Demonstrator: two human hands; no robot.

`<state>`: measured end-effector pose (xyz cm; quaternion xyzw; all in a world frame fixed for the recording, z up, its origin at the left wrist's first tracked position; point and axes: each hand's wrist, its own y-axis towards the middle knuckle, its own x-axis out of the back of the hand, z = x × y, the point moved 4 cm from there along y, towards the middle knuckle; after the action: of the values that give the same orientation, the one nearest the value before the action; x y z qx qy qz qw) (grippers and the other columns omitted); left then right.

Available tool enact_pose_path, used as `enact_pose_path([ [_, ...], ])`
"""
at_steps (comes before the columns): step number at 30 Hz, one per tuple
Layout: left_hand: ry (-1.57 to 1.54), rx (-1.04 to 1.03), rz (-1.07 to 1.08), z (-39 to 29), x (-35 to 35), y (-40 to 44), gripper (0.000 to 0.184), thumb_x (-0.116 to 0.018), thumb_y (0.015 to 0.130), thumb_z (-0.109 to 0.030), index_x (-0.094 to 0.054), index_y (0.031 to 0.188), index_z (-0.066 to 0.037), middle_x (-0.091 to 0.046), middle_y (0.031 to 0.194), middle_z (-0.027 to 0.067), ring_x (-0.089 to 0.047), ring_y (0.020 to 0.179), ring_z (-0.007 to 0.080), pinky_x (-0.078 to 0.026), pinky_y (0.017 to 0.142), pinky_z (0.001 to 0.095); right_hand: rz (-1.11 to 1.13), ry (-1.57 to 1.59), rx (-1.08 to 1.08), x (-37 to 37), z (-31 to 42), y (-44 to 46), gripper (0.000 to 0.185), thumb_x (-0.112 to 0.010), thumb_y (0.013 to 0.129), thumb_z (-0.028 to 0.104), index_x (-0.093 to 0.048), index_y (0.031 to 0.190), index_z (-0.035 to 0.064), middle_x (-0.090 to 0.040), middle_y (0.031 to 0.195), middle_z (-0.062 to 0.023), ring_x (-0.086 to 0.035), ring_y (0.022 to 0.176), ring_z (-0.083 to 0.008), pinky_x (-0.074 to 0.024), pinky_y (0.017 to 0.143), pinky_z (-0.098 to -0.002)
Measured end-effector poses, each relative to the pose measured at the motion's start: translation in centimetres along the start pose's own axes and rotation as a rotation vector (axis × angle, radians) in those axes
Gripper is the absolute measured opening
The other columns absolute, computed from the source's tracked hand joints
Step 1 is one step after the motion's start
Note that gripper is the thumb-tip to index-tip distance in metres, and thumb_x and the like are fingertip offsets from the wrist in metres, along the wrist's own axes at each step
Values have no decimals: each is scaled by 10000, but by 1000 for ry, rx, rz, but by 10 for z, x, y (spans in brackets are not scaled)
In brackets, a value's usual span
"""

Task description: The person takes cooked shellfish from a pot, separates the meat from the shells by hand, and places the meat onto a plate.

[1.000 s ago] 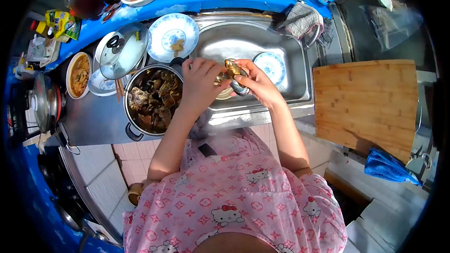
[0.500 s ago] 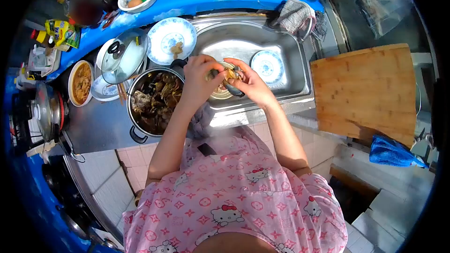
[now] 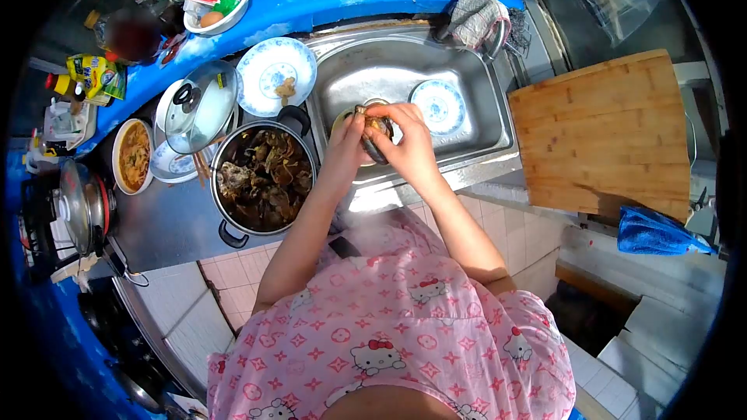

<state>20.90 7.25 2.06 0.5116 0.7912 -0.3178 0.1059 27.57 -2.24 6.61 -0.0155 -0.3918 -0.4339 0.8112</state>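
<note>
Over the near left part of the sink (image 3: 366, 58), my left hand (image 3: 342, 154) and my right hand (image 3: 410, 148) are both closed on one dark-shelled mussel (image 3: 376, 148). Orange-brown flesh shows between the fingers. A bowl beneath is mostly hidden by my hands. Left of my left forearm, a steel pot (image 3: 215, 194) holds many dark mussels (image 3: 268, 175). Behind the pot lies a blue-and-white plate (image 3: 257, 70) bearing a small heap of pale orange meat (image 3: 286, 91).
Another patterned plate (image 3: 437, 107) lies in the sink. A glass lid (image 3: 206, 113) leans over dishes, with chopsticks (image 3: 204, 167) near the pot. A bowl of food (image 3: 133, 157) stands farther left. At right is a wooden cutting board (image 3: 603, 132) beside a blue cloth (image 3: 661, 231).
My hands have come closer together around the mussel, and the left hand sits lower, leaving more of the pot visible. The whole view has shifted slightly.
</note>
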Motion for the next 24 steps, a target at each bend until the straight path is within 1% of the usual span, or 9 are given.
enact_pose_path([
  [1, 84, 12, -6, -4, 1, 0, 329, -420, 968, -316, -556, 1133, -66, -518, 840, -45, -447, 701, 24, -384, 574, 181, -114, -105, 94, 5, 10, 3, 273, -710, 664, 65, -638, 927, 52, -589, 959, -97, -535, 883, -274, -433, 784, -334],
  [4, 256, -23, 28, -3, 11, 7, 282, -451, 959, -278, -579, 1083, -59, -545, 836, -37, -488, 721, 33, -403, 584, 176, 66, -173, 55, 7, 17, 8, 287, -713, 663, 69, -633, 939, 65, -591, 914, -85, -533, 895, -265, -433, 776, -330],
  [5, 301, -46, 47, -2, 15, 9, 266, -462, 955, -264, -586, 1066, -57, -555, 837, -34, -504, 728, 37, -411, 588, 175, 56, -156, 118, 8, 18, 11, 265, -710, 654, 55, -642, 910, 57, -599, 860, -88, -550, 813, -272, -449, 716, -332],
  [8, 324, -253, 125, -8, 17, 12, 251, -476, 949, -238, -559, 1068, -34, -584, 879, 2, -565, 760, 69, -456, 609, 190, 127, -28, 19, 6, 9, 16, 217, -700, 672, 36, -662, 886, 31, -605, 803, -96, -564, 703, -251, -460, 649, -318],
  [9, 259, -207, 121, -10, 16, 10, 250, -473, 949, -235, -549, 1066, -27, -586, 876, 12, -573, 758, 77, -468, 616, 199, 139, 115, -124, 4, 2, 18, 186, -691, 715, 29, -684, 901, 18, -603, 744, -73, -542, 615, -171, -443, 592, -273],
  [13, 15, -79, 149, -19, 16, 6, 248, -470, 946, -213, -521, 1069, -3, -588, 860, 46, -587, 745, 103, -508, 638, 240, 137, 332, -189, -1, -9, 22, 191, -688, 744, 48, -699, 934, 53, -607, 735, -54, -513, 545, -101, -424, 534, -255],
  [16, -66, -45, 151, -18, 19, 11, 232, -484, 937, -186, -517, 1065, 4, -587, 853, 53, -589, 733, 106, -521, 609, 245, 150, 252, -229, -2, -5, 26, 184, -690, 741, 66, -693, 924, 46, -608, 740, -74, -538, 535, -138, -442, 532, -273],
  [19, 17, -97, 76, -18, 18, 15, 213, -504, 926, -167, -523, 1049, 5, -586, 845, 51, -589, 728, 98, -525, 562, 233, 60, 92, -86, -4, 4, 30, 159, -683, 734, 91, -670, 882, 33, -593, 728, -96, -574, 574, -216, -466, 545, -326],
  [24, 120, -186, -18, -29, 16, 17, 187, -549, 900, -146, -544, 1011, 4, -583, 837, 45, -579, 691, 84, -526, 534, 224, -3, -224, 136, -6, 18, 30, 137, -671, 744, 66, -645, 870, 19, -605, 753, -112, -611, 627, -233, -484, 569, -333],
])
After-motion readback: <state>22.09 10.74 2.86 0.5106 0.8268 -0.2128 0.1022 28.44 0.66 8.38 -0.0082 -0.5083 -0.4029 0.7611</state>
